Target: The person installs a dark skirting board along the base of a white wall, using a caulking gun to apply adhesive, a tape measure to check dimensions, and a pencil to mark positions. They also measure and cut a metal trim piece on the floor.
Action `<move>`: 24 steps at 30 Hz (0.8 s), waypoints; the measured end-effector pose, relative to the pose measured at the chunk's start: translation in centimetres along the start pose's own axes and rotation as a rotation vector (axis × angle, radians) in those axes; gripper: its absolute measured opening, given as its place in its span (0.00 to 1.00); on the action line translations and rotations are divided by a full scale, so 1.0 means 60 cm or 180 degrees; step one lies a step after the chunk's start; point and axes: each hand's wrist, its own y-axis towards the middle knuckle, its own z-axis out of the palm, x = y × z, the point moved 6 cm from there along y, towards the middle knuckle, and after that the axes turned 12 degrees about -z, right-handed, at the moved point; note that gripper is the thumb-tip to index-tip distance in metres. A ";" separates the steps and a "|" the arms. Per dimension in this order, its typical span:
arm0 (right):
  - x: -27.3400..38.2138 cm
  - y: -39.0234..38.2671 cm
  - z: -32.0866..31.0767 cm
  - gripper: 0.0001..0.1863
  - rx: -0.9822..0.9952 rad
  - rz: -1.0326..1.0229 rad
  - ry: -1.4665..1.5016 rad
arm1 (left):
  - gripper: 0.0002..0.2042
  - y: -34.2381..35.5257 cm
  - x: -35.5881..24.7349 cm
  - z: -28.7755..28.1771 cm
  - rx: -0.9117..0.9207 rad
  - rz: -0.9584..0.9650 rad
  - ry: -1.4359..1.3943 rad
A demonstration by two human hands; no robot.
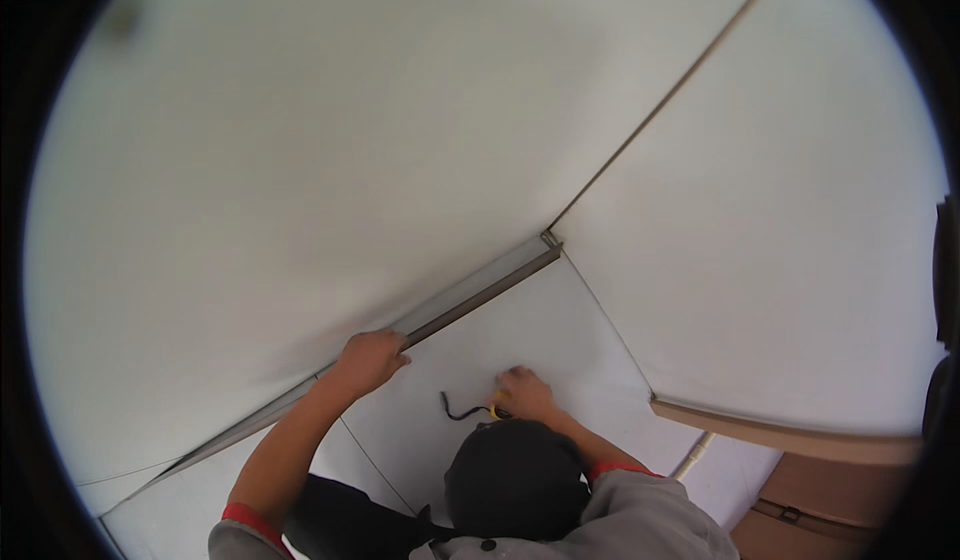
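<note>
Left hand (372, 363): fingers curled closed on dark strip (485, 298), which lies along foot of left wall (300, 160), reaching far corner; hand hides strip's nearer part. Right hand (526, 394): blurred, at yellow object (496, 409) with black cord (462, 416) over pale floor (590, 360); cannot tell whether fingers grip it. Dark rounded shape (515, 480) covers floor at near side.

"Is that strip (485, 299) metal?"
"Looks it: smooth, with a dull finish."
"And the wall (300, 160)?"
"Smooth and matt, while the floor (590, 360) carries a faint sheen."
"The tape measure (495, 412)?"
"Plastic, it seems."
"Cap (515, 480) and shirt (660, 515)?"
"Both matt cloth."
</note>
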 end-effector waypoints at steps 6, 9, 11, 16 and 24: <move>-0.141 0.096 -0.189 0.13 -0.2485 0.0724 0.1808 | 0.09 0.170 -0.144 0.008 -0.0366 0.0171 -0.0048; -0.205 0.132 -0.228 0.14 -0.3100 0.0755 0.1961 | 0.11 0.264 -0.226 0.021 -0.0588 0.0325 -0.0401; -0.213 0.149 -0.237 0.16 -0.2956 0.0808 0.2191 | 0.13 0.311 -0.253 0.041 -0.0695 0.0279 -0.0476; -0.231 0.175 -0.249 0.20 -0.2584 0.0802 0.1711 | 0.18 0.405 -0.295 0.085 -0.1085 0.0374 -0.0695; -0.238 0.194 -0.255 0.25 -0.2337 0.0565 0.0651 | 0.14 0.455 -0.312 0.112 -0.0610 -0.0006 -0.0678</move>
